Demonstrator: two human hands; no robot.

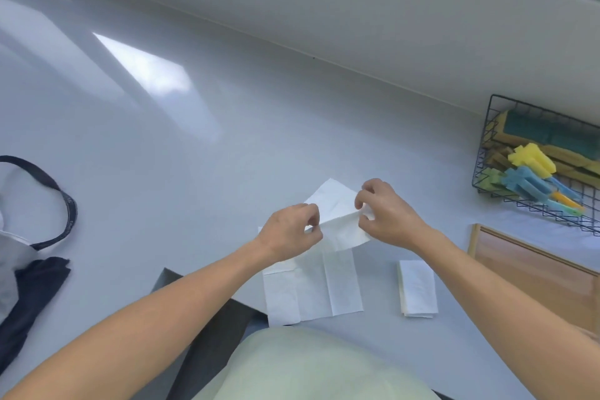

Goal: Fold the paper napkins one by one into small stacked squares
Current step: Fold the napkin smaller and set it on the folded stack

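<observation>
Spanning both hands' grip, left hand (292, 232) to right hand (384, 216): napkin (337, 221).

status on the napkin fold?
Both hands, left and right, pinch one napkin mid-fold, lifted. Folded stack at right. Nothing in the way.

1. At your far right you have a black wire basket (490, 140) on the pale countertop (227, 127), near the wall.
2. In it lie yellow-and-green sponges (532, 133) and foam brushes (529, 172) in yellow and blue.
3. Just in front of the basket, note a wooden board (532, 273) at the right edge.
4. At your left edge sits a dark strap (61, 195) beside grey and black fabric (29, 289).
</observation>
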